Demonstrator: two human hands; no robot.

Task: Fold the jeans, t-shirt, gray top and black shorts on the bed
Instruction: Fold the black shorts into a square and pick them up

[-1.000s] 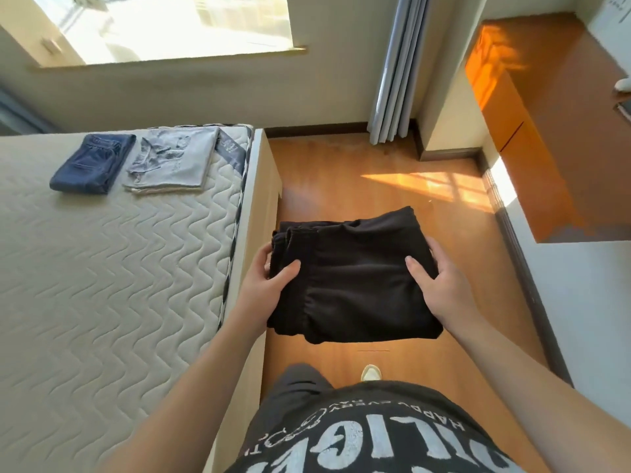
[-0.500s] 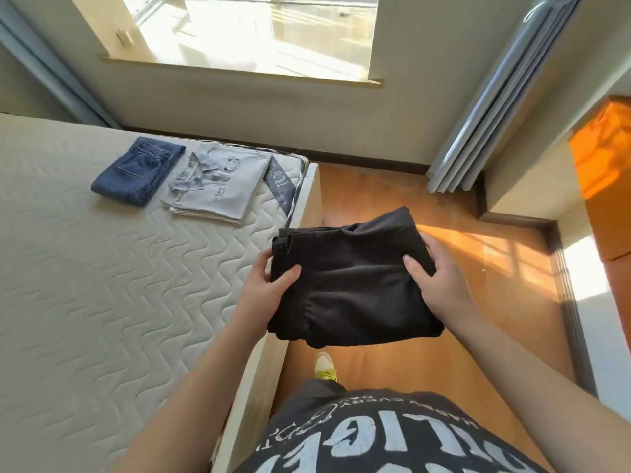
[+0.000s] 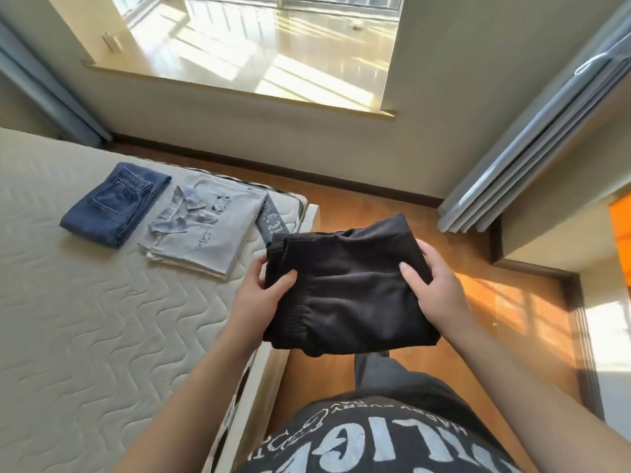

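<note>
Folded black shorts [image 3: 345, 288] hang in the air over the bed's right edge and the wooden floor. My left hand [image 3: 261, 297] grips their left side, thumb on top. My right hand [image 3: 432, 291] grips their right side the same way. On the bed [image 3: 85, 319], near its far corner, lie folded blue jeans [image 3: 114, 206]. Right of them sits a folded gray top [image 3: 208, 227] resting on a pale folded garment whose edge shows underneath.
A raised window ledge [image 3: 239, 87] runs along the far wall. Gathered curtains [image 3: 532, 158] hang at the right. Wooden floor [image 3: 495, 302] lies between bed and wall. A dark mattress label [image 3: 275, 223] shows at the bed's corner.
The view has turned up and left, so the bed and window fill more of it. The shorts, still held in both hands, now overlap the bed's edge.
</note>
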